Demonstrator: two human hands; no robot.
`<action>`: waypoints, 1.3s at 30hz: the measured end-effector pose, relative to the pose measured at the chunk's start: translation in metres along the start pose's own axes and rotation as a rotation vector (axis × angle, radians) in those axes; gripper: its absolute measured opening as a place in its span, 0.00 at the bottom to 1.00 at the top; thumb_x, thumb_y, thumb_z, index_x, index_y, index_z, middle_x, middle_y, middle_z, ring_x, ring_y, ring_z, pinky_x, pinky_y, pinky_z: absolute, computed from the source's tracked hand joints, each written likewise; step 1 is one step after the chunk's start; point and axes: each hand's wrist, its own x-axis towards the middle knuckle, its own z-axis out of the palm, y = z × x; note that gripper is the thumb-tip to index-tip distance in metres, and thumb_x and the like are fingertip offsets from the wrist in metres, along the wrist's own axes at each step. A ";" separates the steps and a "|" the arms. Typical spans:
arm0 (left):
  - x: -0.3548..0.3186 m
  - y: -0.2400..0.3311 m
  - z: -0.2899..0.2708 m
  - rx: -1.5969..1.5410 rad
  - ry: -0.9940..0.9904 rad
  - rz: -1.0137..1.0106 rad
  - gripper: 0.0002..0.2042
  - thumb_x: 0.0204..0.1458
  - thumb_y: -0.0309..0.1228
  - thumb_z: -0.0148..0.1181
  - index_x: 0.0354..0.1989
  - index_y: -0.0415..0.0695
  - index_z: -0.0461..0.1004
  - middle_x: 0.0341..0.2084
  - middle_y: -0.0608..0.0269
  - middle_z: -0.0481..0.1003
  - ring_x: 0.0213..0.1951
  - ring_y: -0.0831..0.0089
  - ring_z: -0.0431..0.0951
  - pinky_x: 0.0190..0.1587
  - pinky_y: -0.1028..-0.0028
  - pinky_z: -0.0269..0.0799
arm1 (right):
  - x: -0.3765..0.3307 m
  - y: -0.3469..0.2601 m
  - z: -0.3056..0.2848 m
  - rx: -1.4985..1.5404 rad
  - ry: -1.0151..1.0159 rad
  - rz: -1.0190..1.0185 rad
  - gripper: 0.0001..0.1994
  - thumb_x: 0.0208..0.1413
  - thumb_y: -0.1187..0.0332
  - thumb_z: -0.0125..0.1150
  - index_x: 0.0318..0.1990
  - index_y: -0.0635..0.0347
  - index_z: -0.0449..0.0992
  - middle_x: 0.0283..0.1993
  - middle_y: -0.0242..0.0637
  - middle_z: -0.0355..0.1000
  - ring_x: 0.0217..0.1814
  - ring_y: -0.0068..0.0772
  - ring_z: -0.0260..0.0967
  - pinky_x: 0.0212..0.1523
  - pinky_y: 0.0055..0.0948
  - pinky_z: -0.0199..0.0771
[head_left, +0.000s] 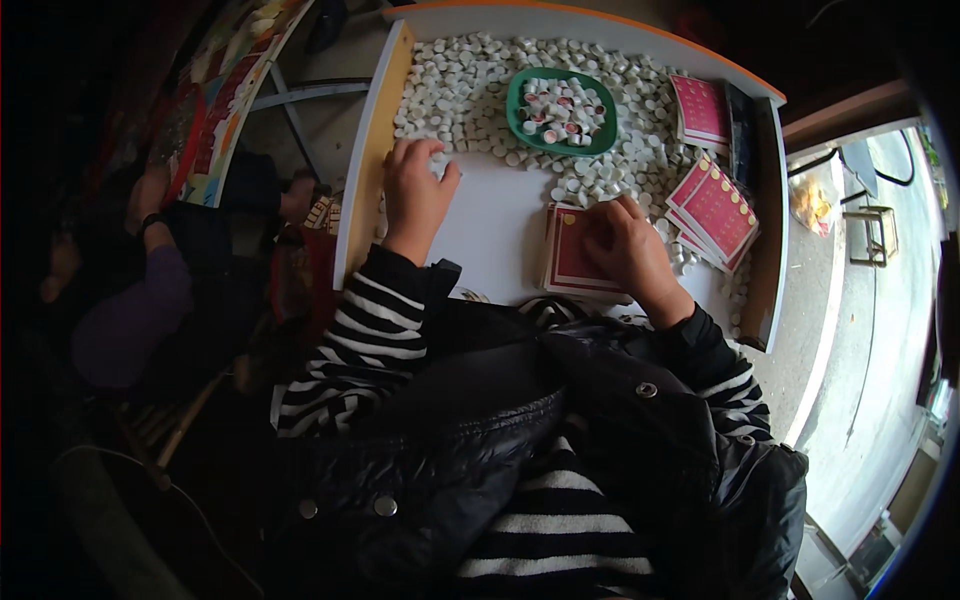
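Note:
My left hand (416, 198) is over the left part of the tray, its thumb and fingers apart at the edge of a spread of small white round caps (463, 110). Beneath my right hand (636, 252) lies a stack of red cards with pale borders (572, 262). The right fingers are bent and drawn together over the top card; what they pinch, if anything, is hidden. A green bowl (513, 112) stands among the caps, filled with more caps, some showing red faces.
Orange-edged walls enclose the tray (397, 85). Fanned red cards (716, 212) lie at its right, with another red card pile (702, 110) behind them. To the left, another person's arm (165, 265) is near a colourful table (235, 95). A stool (878, 236) stands outside right.

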 end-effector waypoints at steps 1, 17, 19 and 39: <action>-0.008 -0.005 -0.003 0.058 -0.009 -0.044 0.10 0.41 0.27 0.65 0.33 0.42 0.74 0.32 0.59 0.71 0.35 0.59 0.72 0.38 0.66 0.69 | 0.001 0.000 0.001 0.007 -0.006 -0.008 0.15 0.43 0.70 0.63 0.42 0.58 0.73 0.40 0.42 0.69 0.40 0.49 0.71 0.40 0.37 0.73; -0.020 -0.019 -0.008 0.291 -0.119 0.037 0.08 0.42 0.28 0.64 0.31 0.43 0.74 0.32 0.59 0.70 0.37 0.56 0.71 0.37 0.61 0.67 | 0.000 -0.002 0.005 0.020 0.042 -0.023 0.14 0.44 0.69 0.64 0.40 0.58 0.73 0.38 0.42 0.70 0.36 0.47 0.72 0.36 0.36 0.74; -0.020 -0.017 -0.011 0.286 -0.116 0.050 0.07 0.43 0.27 0.63 0.31 0.43 0.74 0.32 0.59 0.70 0.37 0.56 0.71 0.37 0.61 0.67 | 0.001 -0.001 0.004 0.017 0.055 -0.036 0.13 0.44 0.69 0.64 0.39 0.57 0.73 0.37 0.42 0.70 0.36 0.47 0.72 0.36 0.36 0.74; -0.009 0.133 -0.008 -0.386 -0.324 0.567 0.08 0.43 0.21 0.58 0.33 0.40 0.69 0.35 0.53 0.68 0.40 0.51 0.68 0.43 0.59 0.64 | -0.011 -0.016 -0.013 0.965 0.115 -0.110 0.23 0.55 0.67 0.60 0.55 0.63 0.61 0.32 0.40 0.72 0.36 0.27 0.71 0.39 0.31 0.70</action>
